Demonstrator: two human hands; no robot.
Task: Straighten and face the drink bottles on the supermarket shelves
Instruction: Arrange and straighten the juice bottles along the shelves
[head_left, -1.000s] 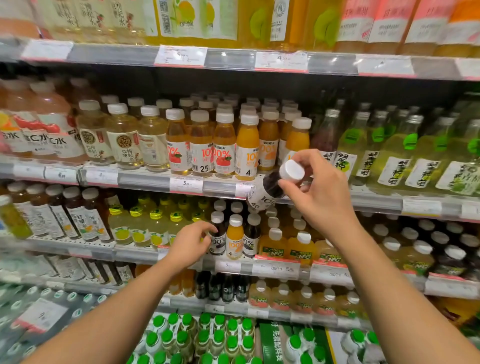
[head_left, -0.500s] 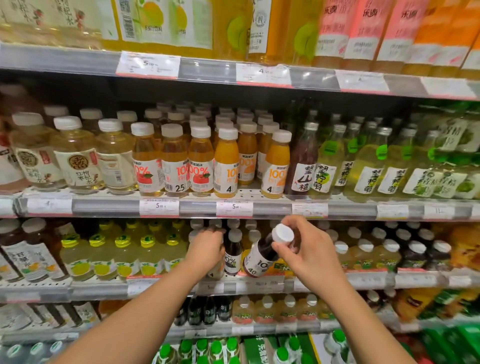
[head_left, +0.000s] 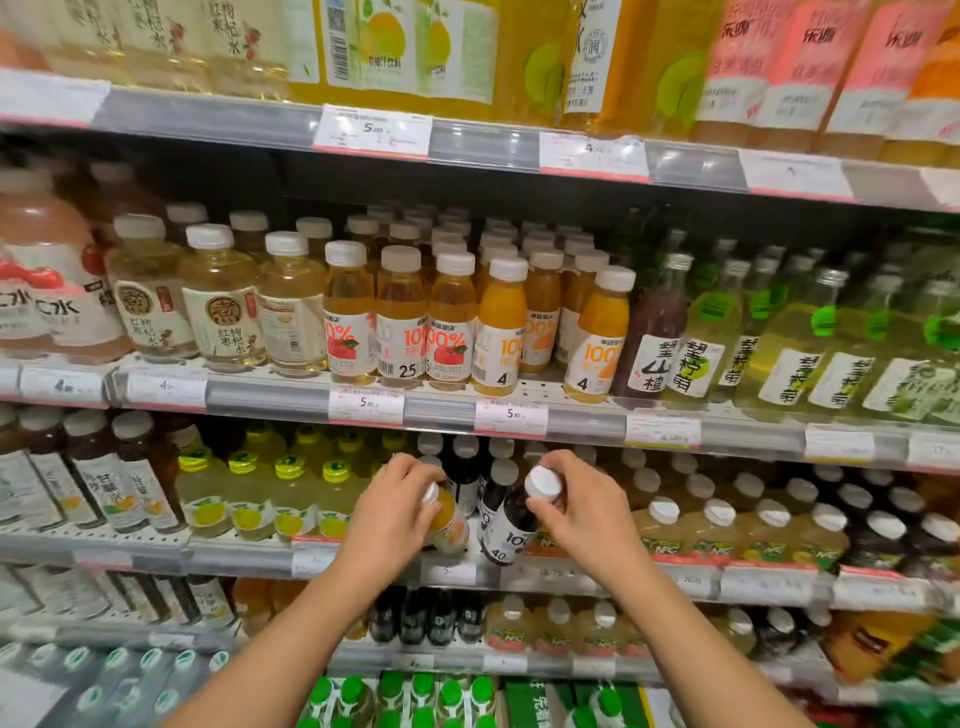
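Note:
My right hand (head_left: 584, 512) grips a dark juice bottle (head_left: 511, 527) with a white cap and a white "100" label, tilted with its cap to the upper right, at the front of the third shelf (head_left: 571, 577). My left hand (head_left: 397, 512) is closed around an orange juice bottle (head_left: 451, 525) standing just left of it; my fingers hide its cap. Between the two stands another dark bottle (head_left: 493, 493). On the shelf above, a row of orange and apple juice bottles (head_left: 452, 322) stands with labels facing out.
Pale yellow bottles with yellow-green caps (head_left: 249, 493) stand left of my hands, NFC juice bottles (head_left: 727, 535) to the right. Green lime drinks (head_left: 789, 343) fill the upper right. Price tag rails (head_left: 509, 415) edge each shelf. Green-capped bottles (head_left: 415, 696) sit at the bottom.
My right hand has carried the dark bottle down from the orange juice shelf to the shelf below. My left hand has closed on the orange bottle there. The camera has tilted and moved closer.

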